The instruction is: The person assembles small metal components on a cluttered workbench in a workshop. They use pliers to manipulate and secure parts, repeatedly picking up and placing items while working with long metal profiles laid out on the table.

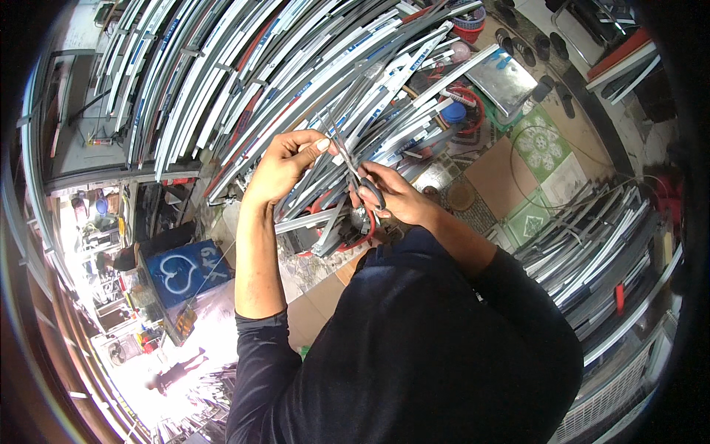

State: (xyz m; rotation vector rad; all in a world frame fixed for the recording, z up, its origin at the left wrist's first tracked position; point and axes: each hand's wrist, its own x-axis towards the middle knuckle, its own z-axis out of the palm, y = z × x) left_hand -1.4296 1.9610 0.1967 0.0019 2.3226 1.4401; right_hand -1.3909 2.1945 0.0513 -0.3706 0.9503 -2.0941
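In my right hand (392, 194) is a pair of scissors (345, 154) with dark handles. My fingers wrap round the handle loops, and the metal blades point up and away from me, parted at the tips. My left hand (291, 164) is raised just left of the blades. Its thumb and forefinger press together in a pinch beside the scissors; what is between them, if anything, is too small to make out. Below both hands lie many long white and grey strips, partly hidden by my fingers.
Long profile strips (244, 81) fill a rack ahead and to the left. Another stack (606, 259) lies at right. A red basket (360, 235) sits under my hands. Beyond are a blue lid (453, 112), a metal box (501, 80) and several sandals (542, 48). At left stands a blue board (188, 272).
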